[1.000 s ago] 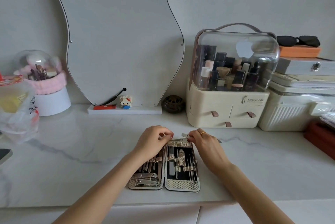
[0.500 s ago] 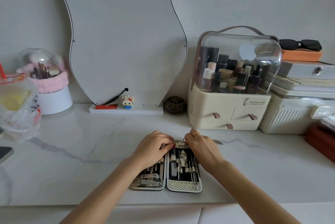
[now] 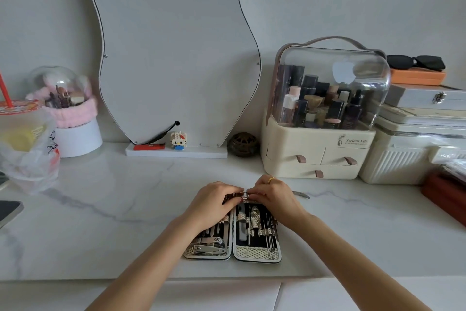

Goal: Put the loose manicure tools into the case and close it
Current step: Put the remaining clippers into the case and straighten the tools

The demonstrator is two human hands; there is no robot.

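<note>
Two hands, left hand and right hand, are pinching one small tool together above one open case; one loose tool is lying right of the grip on the worktop.

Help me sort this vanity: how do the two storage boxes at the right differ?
The cream cosmetics organizer has a clear domed lid, a carry handle and three tabbed drawers; the white ribbed box beside it is opaque and has flat cases stacked on top. The organizer's bottles show; the ribbed box's contents are hidden. Both stand against the wall.
</note>
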